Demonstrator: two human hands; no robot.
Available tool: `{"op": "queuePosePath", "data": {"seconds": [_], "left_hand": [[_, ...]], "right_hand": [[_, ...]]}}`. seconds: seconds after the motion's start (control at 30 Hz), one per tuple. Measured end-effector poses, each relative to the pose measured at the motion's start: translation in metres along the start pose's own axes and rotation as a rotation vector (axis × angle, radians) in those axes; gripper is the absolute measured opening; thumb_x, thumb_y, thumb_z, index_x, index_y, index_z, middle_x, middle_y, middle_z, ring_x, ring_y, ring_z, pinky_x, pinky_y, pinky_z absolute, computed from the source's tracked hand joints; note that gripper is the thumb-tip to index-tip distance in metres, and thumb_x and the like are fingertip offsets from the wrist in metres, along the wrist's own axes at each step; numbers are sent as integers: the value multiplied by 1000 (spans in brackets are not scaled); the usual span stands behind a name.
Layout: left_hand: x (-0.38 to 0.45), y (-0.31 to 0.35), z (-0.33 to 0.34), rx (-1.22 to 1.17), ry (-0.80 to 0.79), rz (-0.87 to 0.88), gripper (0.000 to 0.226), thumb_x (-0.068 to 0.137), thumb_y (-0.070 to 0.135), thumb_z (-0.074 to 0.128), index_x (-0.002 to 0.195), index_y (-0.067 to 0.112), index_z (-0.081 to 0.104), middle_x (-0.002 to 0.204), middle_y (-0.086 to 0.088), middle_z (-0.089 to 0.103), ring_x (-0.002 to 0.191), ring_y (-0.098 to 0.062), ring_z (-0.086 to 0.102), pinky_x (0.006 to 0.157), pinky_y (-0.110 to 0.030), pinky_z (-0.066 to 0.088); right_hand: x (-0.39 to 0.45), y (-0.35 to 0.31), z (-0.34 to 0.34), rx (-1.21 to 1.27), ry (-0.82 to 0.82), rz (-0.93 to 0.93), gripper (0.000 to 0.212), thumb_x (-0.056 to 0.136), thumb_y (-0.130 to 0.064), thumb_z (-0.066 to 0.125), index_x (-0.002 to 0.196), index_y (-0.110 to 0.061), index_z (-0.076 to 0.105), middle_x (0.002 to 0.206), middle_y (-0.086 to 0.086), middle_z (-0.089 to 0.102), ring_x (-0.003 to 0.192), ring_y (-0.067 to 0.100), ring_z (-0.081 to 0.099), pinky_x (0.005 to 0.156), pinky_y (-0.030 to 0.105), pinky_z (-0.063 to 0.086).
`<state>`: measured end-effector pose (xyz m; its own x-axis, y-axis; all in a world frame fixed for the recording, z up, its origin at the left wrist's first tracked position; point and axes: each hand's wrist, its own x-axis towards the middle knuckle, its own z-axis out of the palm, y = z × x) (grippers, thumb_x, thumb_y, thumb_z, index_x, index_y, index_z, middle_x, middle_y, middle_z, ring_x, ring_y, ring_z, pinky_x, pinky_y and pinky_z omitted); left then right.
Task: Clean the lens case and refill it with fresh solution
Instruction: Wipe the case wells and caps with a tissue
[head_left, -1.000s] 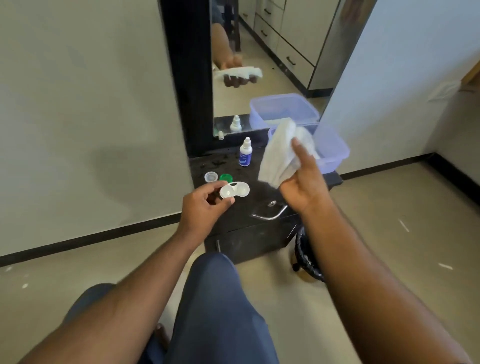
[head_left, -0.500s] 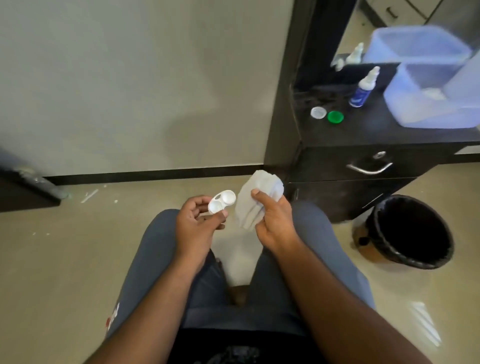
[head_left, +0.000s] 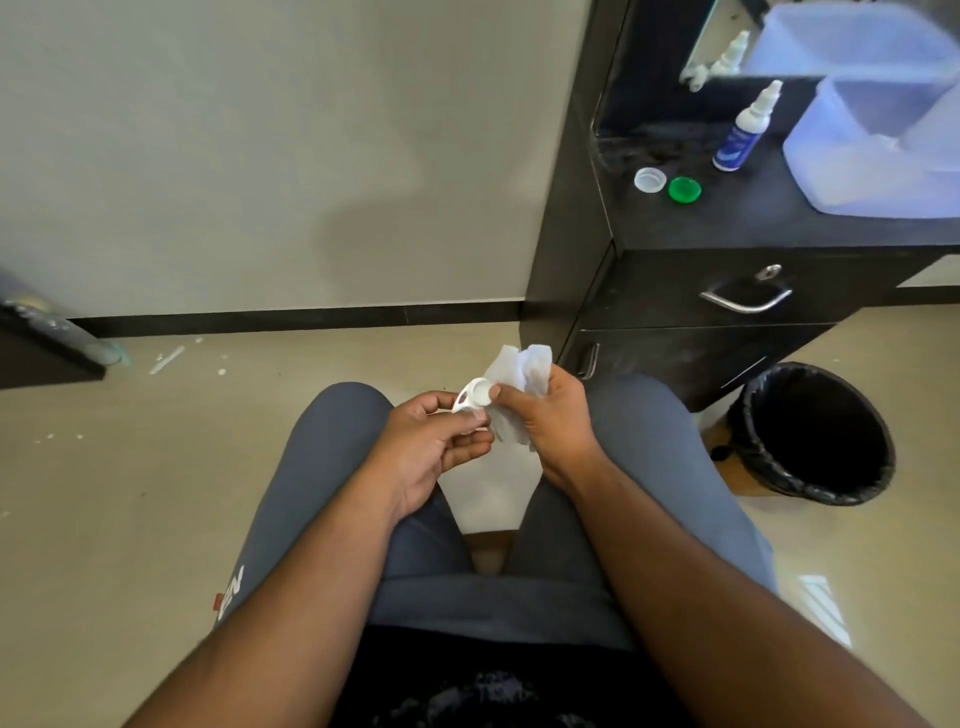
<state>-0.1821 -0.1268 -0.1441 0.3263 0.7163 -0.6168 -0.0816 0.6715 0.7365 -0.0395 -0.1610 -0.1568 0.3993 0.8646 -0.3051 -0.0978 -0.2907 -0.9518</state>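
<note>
My left hand (head_left: 434, 441) pinches the white two-well lens case (head_left: 471, 400) over my lap, tilted on edge. My right hand (head_left: 548, 418) grips a crumpled white tissue (head_left: 519, 371), and its thumb touches the case's upper well. The solution bottle (head_left: 740, 132), white with a blue label, stands on the black cabinet top (head_left: 727, 218). Beside it lie the case's two loose caps, one clear white (head_left: 650, 180) and one green (head_left: 684, 189).
A translucent blue plastic tub (head_left: 878, 150) stands at the cabinet's right. The cabinet has a drawer with a metal handle (head_left: 745, 301). A black waste bin (head_left: 815, 434) stands on the floor right of my knee. A mirror rises behind the bottle.
Both hands dropped from the cabinet top to my lap and came together. The tissue hand has closed onto the case. The view tilted down and left.
</note>
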Motion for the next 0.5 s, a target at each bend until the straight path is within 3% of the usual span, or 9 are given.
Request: {"op": "queuePosePath", "data": {"seconds": [0.13,0.3,0.5], "left_hand": [[4,4,-3,-88,24,-62,24,93,22,61,105,2,65,92,-23,72,70,-28,73,63,-32,61],[2,5,-6,-79,30,-55,22,94,17,58,106,-1,62,86,-21,73,71,-30,74,56,-33,61],[2,-1,-3,95,76,-2,13,93,10,60,96,-2,62,87,-23,71,70,-30,73,52,-32,60]], "right_hand": [[1,2,2,0,-16,-34,22,81,-11,73,95,-23,61,89,-4,66,81,10,66,65,15,55],[3,5,7,-21,2,-38,30,82,-15,72,111,-12,61,96,-1,66,91,15,66,73,22,56],[3,8,11,-51,39,-29,30,83,-16,72,110,-7,64,100,6,68,92,20,66,79,34,57]]}}
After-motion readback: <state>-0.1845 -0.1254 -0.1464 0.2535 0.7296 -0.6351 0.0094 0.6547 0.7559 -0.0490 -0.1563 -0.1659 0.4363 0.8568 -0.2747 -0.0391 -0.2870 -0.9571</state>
